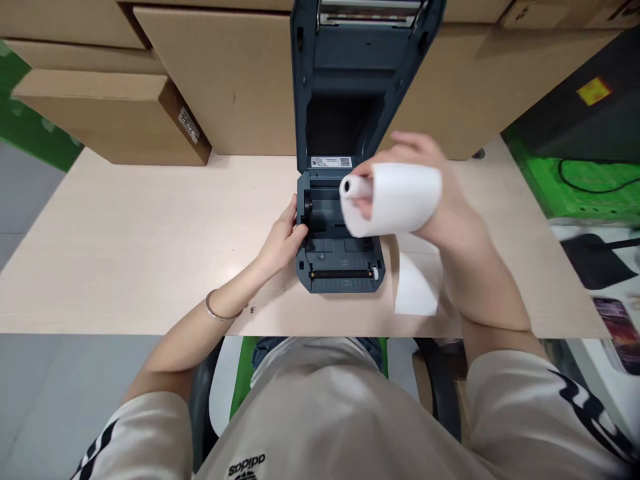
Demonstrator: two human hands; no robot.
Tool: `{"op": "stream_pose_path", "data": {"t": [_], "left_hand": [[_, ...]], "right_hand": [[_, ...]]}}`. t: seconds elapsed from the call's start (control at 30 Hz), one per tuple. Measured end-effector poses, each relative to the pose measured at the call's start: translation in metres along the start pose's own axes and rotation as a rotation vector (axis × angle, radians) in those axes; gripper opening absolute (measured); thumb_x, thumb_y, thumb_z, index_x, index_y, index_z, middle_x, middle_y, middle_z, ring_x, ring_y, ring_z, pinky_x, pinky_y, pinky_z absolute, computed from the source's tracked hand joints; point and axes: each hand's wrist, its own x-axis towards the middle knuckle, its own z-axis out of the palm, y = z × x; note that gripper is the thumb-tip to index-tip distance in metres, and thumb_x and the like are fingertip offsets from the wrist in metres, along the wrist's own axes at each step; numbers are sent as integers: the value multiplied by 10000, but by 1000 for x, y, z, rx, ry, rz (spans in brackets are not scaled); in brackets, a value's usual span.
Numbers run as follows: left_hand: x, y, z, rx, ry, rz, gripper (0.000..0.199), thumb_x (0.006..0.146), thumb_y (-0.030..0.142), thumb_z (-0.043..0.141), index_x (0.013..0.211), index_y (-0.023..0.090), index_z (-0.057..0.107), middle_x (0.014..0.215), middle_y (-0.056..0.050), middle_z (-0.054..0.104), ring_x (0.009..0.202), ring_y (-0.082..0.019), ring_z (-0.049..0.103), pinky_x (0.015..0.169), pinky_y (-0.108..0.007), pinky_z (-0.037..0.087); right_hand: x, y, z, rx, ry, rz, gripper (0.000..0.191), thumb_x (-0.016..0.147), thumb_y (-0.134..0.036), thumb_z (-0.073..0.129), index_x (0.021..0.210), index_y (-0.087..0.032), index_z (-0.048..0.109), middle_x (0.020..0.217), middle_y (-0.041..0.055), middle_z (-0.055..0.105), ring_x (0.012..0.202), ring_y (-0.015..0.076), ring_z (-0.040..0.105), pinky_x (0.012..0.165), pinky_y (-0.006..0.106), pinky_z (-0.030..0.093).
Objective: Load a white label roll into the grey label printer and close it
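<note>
A dark grey label printer (341, 285) sits on the table with its lid (367, 50) swung up. My left hand (283, 233) grips the left wall of its base, the thumb over the edge. Above the right part of the open bay, my right hand (425, 150) holds a small roll of white paper (407, 197), with a loose loop of paper hanging round the fingers. The dark hole of the roll's core faces left. Inside the base, a black roller (343, 274) runs across the front. A white sheet of paper (415, 287) lies right of the printer, beneath my right forearm.
Cardboard boxes (225, 87) stand along the back of the table (150, 247), with a smaller box (105, 127) at the back left. Off the right edge are a green surface (590, 193) with a black cable and a phone (617, 330).
</note>
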Motion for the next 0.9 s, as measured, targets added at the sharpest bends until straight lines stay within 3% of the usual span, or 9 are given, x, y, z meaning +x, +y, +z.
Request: {"op": "stream_pose_path", "data": {"t": [0.1,0.17,0.33,0.43,0.53,0.6,0.67,0.77,0.9], "left_hand": [[0,0,0,-2,-5,11,715,948,263,554,1642,163,415,1677,-110,537,1638,-332,393,1390,-519,305],[1,0,0,-10,-5,24,686,962,279,556,1629,178,429,1654,-107,564,1620,-326,425,1381,-510,322],[3,3,0,-15,-22,52,724,930,246,539,1639,182,410,1671,-96,547,1614,-305,438,1383,-480,320],[3,4,0,-6,-18,57,770,888,209,518,1648,177,402,1697,-91,516,1599,-293,461,1384,-474,323],[4,4,0,-11,-21,56,768,888,212,509,1649,193,407,1692,-81,524,1591,-294,473,1384,-501,323],[4,3,0,-16,-22,60,769,891,222,513,1652,199,404,1689,-79,529,1592,-300,472,1381,-516,326],[4,2,0,-22,-22,70,767,897,238,529,1653,208,402,1695,-78,521,1596,-303,467,1379,-513,332],[4,1,0,-27,-26,81,752,911,254,543,1649,223,407,1701,-70,515,1605,-297,457,1376,-488,340],[3,3,0,-16,-23,69,755,908,238,539,1650,206,404,1708,-69,505,1618,-293,436,1375,-468,341]], "right_hand": [[1,29,-29,-288,88,7,258,934,-309,561,1079,-260,769,1155,83,792,1191,340,704,1316,539,309],[13,55,-33,-314,58,47,338,902,-209,548,1147,-211,781,1227,124,789,1215,354,693,1236,530,401],[62,110,-3,-281,-144,148,346,956,-167,628,1278,-135,753,1307,170,764,1232,307,681,1118,429,489],[85,124,20,-272,-240,205,325,1016,-336,704,1284,-152,718,1295,131,734,1195,266,689,1087,462,551],[95,128,36,-232,-308,249,274,972,-305,736,1222,-195,758,1266,110,747,1117,274,725,999,449,599],[95,130,39,-196,-336,267,275,894,-232,739,1160,-215,805,1201,113,787,1059,303,743,959,438,588],[88,133,33,-173,-345,280,394,863,-266,734,1250,-218,793,1272,128,780,1110,333,735,969,452,576],[66,144,10,-162,-339,302,581,889,-381,685,1434,-180,710,1450,163,704,1262,375,688,1058,483,548],[24,159,-17,-87,-460,263,649,845,-506,700,1434,-233,712,1468,100,704,1306,384,677,1131,498,528]]}}
